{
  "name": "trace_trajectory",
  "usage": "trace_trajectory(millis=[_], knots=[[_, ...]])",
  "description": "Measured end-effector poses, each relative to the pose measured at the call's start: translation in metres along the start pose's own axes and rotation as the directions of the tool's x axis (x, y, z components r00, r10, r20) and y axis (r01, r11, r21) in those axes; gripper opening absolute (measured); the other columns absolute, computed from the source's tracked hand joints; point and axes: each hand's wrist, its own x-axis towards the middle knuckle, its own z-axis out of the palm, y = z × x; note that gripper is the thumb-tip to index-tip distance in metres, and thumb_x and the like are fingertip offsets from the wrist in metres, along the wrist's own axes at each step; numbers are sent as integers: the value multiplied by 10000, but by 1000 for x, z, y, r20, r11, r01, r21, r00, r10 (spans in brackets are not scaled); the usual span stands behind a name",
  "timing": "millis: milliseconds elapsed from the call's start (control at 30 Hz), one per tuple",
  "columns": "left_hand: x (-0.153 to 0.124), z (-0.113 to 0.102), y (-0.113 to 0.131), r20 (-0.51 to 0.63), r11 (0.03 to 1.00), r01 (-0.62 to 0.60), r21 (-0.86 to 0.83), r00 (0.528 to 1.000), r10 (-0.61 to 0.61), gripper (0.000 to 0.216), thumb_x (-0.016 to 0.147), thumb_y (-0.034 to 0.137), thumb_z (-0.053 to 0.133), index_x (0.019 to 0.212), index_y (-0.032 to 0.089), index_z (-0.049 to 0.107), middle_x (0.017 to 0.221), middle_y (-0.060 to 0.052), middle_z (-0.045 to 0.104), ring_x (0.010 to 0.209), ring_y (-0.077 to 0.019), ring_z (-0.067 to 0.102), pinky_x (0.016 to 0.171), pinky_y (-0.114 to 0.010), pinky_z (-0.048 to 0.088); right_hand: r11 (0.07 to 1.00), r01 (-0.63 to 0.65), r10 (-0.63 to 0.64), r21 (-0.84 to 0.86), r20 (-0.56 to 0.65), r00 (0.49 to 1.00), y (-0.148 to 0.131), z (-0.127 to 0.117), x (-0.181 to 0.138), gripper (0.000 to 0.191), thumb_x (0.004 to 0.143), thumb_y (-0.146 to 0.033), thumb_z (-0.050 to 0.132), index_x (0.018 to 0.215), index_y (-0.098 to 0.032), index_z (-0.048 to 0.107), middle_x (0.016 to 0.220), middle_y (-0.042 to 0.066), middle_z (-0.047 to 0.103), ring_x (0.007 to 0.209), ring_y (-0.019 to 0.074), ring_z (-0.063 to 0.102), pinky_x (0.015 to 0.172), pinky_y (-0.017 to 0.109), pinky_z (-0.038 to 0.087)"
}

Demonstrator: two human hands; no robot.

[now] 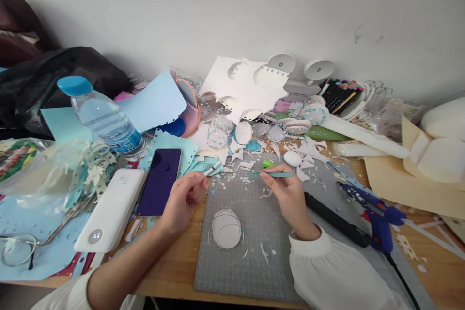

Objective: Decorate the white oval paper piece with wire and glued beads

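Wooden worktop [174,271], cluttered with paper scraps along the back. Grey cutting mat [254,252] lies at the front centre, between the two forearms.

Left of the mat: clear water bottle [105,121] with a blue cap, standing tilted at the back; white power bank [112,208] in front of it; dark phone [160,181] flat, just beside the power bank.

Right of the mat: blue glue gun [378,213], well apart from the hands.

Left hand [183,198] rests at the mat's left edge, fingers curled in. A short white stick [212,168] meets its fingertips; cannot tell whether it is gripped.

Right hand [286,193] sits over the mat's far edge, fingers pinched closed on a thin teal stick [272,174], held level and pointing left.

White paper disc [226,229] lies on the mat, near both hands, touched by neither.
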Motion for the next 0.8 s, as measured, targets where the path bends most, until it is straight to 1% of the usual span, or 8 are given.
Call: trace_trajectory(millis=[100,167,200,300,467,567,667,800], knots=[[-3,5,-1,-35,964,-61,260,997,72,224,796,345,674,701,143,697,512,40,415,482,-80,314,474,-217,240,994,11,-18,107,67,998,-3,1,-3,185,785,-410,754,786,-255,653,840,21,722,848,198,690,777,365,554],[-6,9,-2,-13,948,-75,311,996,83,188,779,343,713,774,156,729,652,-15,590,573,-114,458,523,-219,323,984,11,-36,178,135,990,-9,5,-7,182,780,-394,768,773,-260,645,841,16,736,857,198,705,780,369,570],[-7,11,-3,7,948,-71,311,997,72,187,774,345,725,818,164,740,687,-26,623,597,-129,490,533,-224,340,979,7,-45,205,177,983,-12,7,-10,172,781,-376,773,767,-260,646,844,16,742,851,195,711,759,360,577],[-8,11,-7,76,945,-65,321,996,42,223,777,356,736,908,176,747,576,8,566,527,-129,454,498,-228,306,968,14,-87,252,283,955,-24,12,-16,128,784,-313,780,765,-265,663,858,10,753,828,180,719,687,321,583],[-7,5,-14,137,923,-113,368,988,67,211,803,380,719,818,170,696,499,65,381,478,-92,302,489,-222,219,957,47,-151,287,354,923,-27,13,-19,103,788,-227,778,798,-276,688,873,1,755,829,165,714,718,319,584],[-7,5,-11,134,927,-102,361,989,57,231,820,396,700,797,171,656,551,53,401,512,-95,298,507,-224,218,964,14,-97,265,301,949,-19,10,-17,113,786,-286,782,788,-268,670,870,10,749,837,179,713,698,322,584],[-7,6,-5,56,927,-130,352,991,118,226,821,390,695,779,173,647,602,35,445,543,-102,317,520,-231,234,969,-4,-35,246,153,988,-10,5,-11,162,789,-373,769,794,-264,648,866,15,734,871,190,709,769,355,583],[-5,5,-1,-32,882,-184,434,975,219,314,876,395,622,660,167,642,539,40,366,520,-108,277,509,-248,216,989,5,-6,150,3,1000,-6,2,-5,196,766,-398,775,762,-249,646,822,22,715,863,205,703,810,386,570]])
